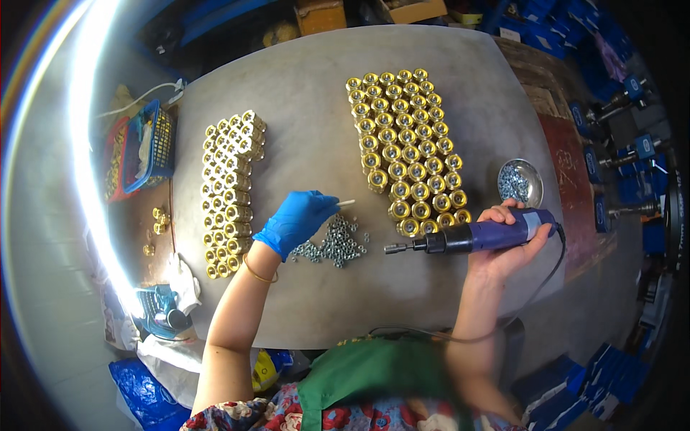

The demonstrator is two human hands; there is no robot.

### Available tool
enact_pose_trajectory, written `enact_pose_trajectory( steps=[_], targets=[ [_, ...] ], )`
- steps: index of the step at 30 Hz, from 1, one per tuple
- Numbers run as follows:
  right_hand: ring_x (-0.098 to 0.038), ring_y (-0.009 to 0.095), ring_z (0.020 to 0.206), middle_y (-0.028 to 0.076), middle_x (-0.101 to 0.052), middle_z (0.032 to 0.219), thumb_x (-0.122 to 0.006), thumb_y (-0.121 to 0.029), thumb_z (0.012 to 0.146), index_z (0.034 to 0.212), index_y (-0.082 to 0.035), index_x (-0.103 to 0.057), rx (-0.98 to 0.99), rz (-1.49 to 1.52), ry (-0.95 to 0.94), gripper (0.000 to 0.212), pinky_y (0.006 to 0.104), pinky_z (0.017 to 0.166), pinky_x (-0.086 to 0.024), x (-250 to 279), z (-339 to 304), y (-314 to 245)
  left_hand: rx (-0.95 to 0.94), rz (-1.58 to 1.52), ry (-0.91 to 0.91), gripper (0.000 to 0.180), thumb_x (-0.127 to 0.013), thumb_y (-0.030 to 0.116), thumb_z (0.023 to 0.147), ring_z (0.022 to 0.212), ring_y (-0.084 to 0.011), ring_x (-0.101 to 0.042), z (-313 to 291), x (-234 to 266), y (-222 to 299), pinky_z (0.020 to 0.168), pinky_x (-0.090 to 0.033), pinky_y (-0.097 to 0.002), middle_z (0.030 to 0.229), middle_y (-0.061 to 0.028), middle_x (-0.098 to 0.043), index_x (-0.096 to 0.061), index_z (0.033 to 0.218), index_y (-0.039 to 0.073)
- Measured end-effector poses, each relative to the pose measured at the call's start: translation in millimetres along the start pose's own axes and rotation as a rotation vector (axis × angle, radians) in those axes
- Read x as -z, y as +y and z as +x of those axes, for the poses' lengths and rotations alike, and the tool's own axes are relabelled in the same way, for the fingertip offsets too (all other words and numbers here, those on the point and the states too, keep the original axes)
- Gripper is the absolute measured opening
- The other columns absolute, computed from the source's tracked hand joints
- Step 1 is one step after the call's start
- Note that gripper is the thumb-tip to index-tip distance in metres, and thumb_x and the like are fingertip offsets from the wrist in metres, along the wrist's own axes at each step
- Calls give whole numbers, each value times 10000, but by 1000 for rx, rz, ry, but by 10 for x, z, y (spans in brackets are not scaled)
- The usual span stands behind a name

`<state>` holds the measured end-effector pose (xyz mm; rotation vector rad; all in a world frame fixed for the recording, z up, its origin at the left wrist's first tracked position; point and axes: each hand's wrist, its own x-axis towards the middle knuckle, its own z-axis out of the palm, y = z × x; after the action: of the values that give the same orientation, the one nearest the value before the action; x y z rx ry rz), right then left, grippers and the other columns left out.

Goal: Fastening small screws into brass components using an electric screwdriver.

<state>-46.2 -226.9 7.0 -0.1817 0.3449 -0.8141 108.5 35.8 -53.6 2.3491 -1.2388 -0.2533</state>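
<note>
My left hand [298, 219], in a blue glove, pinches a thin white stick [346, 203] whose tip points right. Just beyond and below it lies a loose pile of small metal nuts [341, 241] on the grey table. My right hand [512, 244] is bare and wraps round a purple power screwdriver [496, 233], held level with its socket bit pointing left. That bit hangs to the right of the nut pile. Above the tool stand close rows of brass fittings [407, 151] with round open tops. A second block of brass fittings [228, 194] stands left of my gloved hand.
A metal bowl [533, 183] of small silvery parts sits at the right, near the table edge. A blue basket [159, 144] stands off the left side. The tool's black cord [550, 276] loops down toward my right arm. Blue bins [553, 21] line the far right.
</note>
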Motion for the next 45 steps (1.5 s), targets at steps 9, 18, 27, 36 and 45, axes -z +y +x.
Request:
enact_pose_trajectory(
  steps=[9,18,27,36,45],
  targets=[
    [-481,133,623,73,-514,845,-537,-496,812,892,-38,-482,-25,-8,29,468,256,598,-412,-4,7,19,657,-790,231,228,-574,192,857,567,-70,-557,49,111,91,499,-443,-217,742,-42,-649,-646,933,-10],
    [-474,125,619,64,-503,832,-539,-490,812,887,-48,-477,-14,-44,43,452,253,598,-409,10,18,35,580,-488,247,225,-585,198,835,514,-121,-594,39,-29,172,486,-465,-244,646,-88,-633,-656,910,-2],
    [-471,126,619,64,-504,822,-529,-494,815,888,-48,-480,-6,-76,84,455,254,599,-409,-3,22,38,679,-601,164,239,-598,192,843,559,-75,-551,45,-36,140,493,-442,-229,671,-37,-617,-642,938,-23],
    [-469,127,624,63,-503,813,-526,-495,814,884,-45,-476,-44,-98,79,459,261,600,-407,-28,22,79,531,-351,13,204,-595,185,834,563,-114,-565,100,108,45,543,-462,-261,671,-89,-617,-630,878,-11],
    [-467,138,656,62,-496,848,-534,-469,818,907,-49,-457,-49,-93,68,436,258,616,-413,-45,4,30,577,-88,514,259,-642,274,784,568,-162,-489,24,943,-986,571,-417,-303,631,-72,-547,-604,835,23]
  ],
)
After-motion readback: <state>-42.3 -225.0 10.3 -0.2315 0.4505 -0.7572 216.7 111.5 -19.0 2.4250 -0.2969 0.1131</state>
